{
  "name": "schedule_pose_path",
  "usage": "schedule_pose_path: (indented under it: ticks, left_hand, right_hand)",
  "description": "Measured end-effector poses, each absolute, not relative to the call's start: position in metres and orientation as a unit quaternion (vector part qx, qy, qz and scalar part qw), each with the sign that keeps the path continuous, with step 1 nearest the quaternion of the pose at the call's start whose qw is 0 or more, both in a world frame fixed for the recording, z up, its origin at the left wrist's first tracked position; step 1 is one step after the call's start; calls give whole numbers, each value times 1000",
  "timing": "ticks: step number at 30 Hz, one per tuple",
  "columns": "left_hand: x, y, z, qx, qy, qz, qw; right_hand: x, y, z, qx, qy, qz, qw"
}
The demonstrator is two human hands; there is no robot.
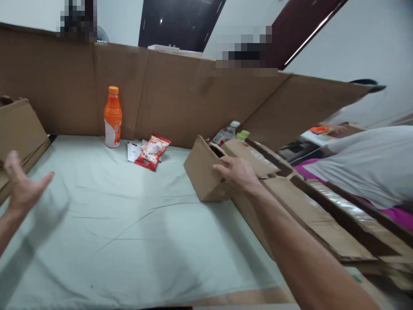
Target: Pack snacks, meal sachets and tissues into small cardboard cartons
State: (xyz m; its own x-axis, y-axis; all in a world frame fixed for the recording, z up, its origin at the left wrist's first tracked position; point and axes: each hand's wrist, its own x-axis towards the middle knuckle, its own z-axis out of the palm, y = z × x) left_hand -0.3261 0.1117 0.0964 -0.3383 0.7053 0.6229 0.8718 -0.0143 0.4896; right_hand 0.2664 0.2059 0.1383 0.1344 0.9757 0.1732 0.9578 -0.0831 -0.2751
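Head view: right hand [238, 171] at the small cardboard box [203, 174], fingers curled at its upper edge; cannot tell whether they grip it. Box sits on the pale green cloth [112, 258], immediately left of that hand. Long open cartons [316, 219] run to the hand's right, beside the forearm. Just beyond it, a clear bottle [225, 134] with white cap, a light green top [242, 134] next to it.

Left hand [24, 189] open, thumb spread wide, in front of a brown box [21, 125]; contact unclear. Beyond and right of this hand: orange bottle [112, 116], upright; then a red packet [154, 153], partly over a white packet [133, 151]. Cardboard wall [180, 94] stands behind these
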Motion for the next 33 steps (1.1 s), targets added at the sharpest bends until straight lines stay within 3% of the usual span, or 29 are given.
schedule_pose_path:
  ticks: [3, 8, 12, 15, 21, 29, 33]
  left_hand:
    - [-262, 88, 78, -691, -595, -410, 16]
    - [-189, 58, 77, -795, -470, -357, -141]
    - [-176, 49, 74, -816, -373, -317, -307]
    - [-178, 39, 65, -802, -357, -295, -377]
    - [-183, 14, 56, -797, -379, -312, -352]
    - [-180, 7, 60, -821, -342, -312, -335]
    - [-178, 6, 58, -811, -354, -316, -343]
  right_hand:
    - [246, 159, 145, -674, -718, 35, 173]
    - [214, 65, 156, -436, -871, 41, 221]
    - [192, 18, 172, -304, -915, 188, 186]
    - [188, 5, 179, -289, -903, 272, 164]
    - [189, 18, 180, -361, -893, 233, 131]
    - [139, 42, 169, -343, -891, 291, -62]
    - [116, 45, 163, -345, -885, 299, -87]
